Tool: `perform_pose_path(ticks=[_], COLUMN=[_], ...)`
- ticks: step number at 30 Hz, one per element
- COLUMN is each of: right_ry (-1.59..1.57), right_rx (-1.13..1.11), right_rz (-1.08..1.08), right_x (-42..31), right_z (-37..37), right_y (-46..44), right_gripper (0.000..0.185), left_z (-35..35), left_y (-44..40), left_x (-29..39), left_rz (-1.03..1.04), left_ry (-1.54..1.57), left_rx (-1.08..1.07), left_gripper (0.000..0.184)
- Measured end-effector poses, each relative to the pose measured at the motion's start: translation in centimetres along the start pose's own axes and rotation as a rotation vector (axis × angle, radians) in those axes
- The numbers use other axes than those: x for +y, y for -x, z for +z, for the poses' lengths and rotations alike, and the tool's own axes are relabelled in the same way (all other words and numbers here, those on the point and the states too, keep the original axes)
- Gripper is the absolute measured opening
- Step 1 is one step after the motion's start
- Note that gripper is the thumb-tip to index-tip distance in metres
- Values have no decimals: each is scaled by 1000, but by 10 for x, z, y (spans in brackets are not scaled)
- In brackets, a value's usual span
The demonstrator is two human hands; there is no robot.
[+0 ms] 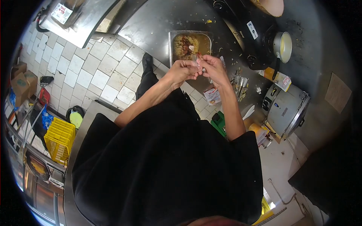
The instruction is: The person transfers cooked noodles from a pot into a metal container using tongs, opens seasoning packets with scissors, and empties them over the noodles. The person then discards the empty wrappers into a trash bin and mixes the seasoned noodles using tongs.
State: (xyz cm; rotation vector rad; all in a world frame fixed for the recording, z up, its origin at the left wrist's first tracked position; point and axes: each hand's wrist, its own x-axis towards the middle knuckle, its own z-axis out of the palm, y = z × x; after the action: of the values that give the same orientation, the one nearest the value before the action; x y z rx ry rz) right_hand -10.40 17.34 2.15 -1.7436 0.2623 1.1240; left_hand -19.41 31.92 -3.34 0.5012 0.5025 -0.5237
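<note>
My left hand [183,71] and my right hand [214,69] meet over the near edge of a metal tray. Both are closed, fingertips pinching a small clear plastic packet [196,59] with some red on it. Its exact contents are too small to make out. Below the hands, the rectangular metal tray [171,47] holds a yellowish-brown mash [196,40] topped with dark red bits and a small white piece. My fingers cover part of the tray's near side.
The steel counter [151,32] carries scattered yellow scraps. To the right are a black stove [241,22], a small pan [283,47], a large grey cooker [284,111], metal utensils [240,84] and a printed packet [212,96]. A yellow crate [60,139] stands at left beside the tiled floor [94,67].
</note>
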Motion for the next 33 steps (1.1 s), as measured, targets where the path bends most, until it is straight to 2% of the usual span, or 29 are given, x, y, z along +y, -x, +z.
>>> perform_pose_path(ticks=[4,7,12,19,22,25,28,31,33], right_ry=[4,129,337,499,509,616,536,636,663], right_rx=[10,48,172,334,315,269,238,174,195], right_rz=[-11,-75,-224,-341,-285,-311,-369,-271,-283], right_x=[4,2,-6,-70,-91,-65,-18,-24,-34], right_z=[2,5,7,26,29,14,8,6,11], right_y=[-4,-4,2,57,71,35,-15,-9,13], right_gripper=[14,18,25,29,29,26,23,20,19], left_z=[-2,-2,12,53,62,51,26,32,34], left_y=[-3,-6,-3,32,42,22,-4,5,11], left_x=[-5,-7,-2,29,32,21,-9,-5,-12], left_rz=[-21,-38,-6,72,133,86,7,5,41], left_ry=[49,108,154,133,160,216,305,321,258], left_rx=[5,-2,-21,-121,-166,-46,82,131,139], left_gripper=[7,4,8,9,9,10,11,9,10])
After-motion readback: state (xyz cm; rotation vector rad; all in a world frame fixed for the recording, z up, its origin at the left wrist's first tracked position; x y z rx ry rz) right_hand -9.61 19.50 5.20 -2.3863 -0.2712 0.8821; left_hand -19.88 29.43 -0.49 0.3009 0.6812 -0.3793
